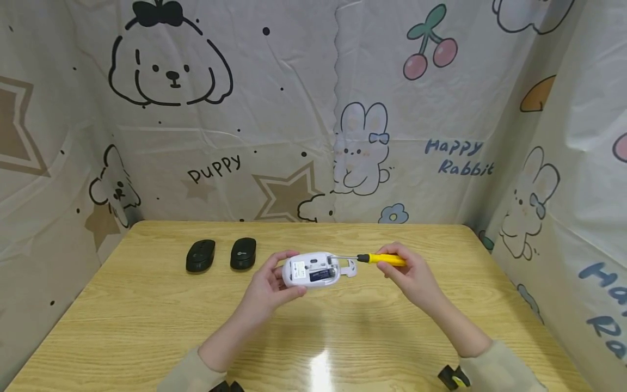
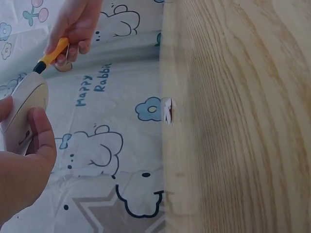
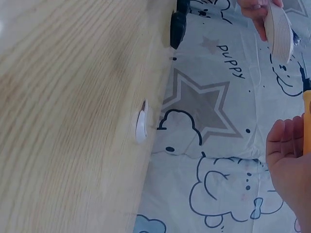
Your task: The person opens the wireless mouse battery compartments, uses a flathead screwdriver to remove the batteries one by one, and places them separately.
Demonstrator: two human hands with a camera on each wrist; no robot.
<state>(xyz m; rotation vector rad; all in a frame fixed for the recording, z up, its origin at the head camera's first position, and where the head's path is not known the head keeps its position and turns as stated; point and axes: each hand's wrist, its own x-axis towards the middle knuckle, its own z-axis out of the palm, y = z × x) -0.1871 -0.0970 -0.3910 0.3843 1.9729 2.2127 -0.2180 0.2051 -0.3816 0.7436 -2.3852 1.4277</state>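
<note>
My left hand [image 1: 268,286] grips a white computer mouse [image 1: 307,272], its underside turned to the head camera. A dark battery [image 1: 321,274] lies in its uncovered compartment. The right hand [image 1: 413,275] holds a screwdriver [image 1: 389,259] by its yellow handle, its thin metal shaft pointing left. In the head view the tip meets the mouse's right end; whether it touches a screw is too small to tell. On the table behind the mouse lies a white battery cover [image 1: 350,268], also visible in the left wrist view as a small white piece [image 2: 168,112].
Two black mice [image 1: 200,256] [image 1: 243,253] sit side by side at the back left of the wooden table [image 1: 147,326]. Printed cloth [image 1: 284,109] hangs behind the table and along both sides. Dark wrist straps show at the sleeves.
</note>
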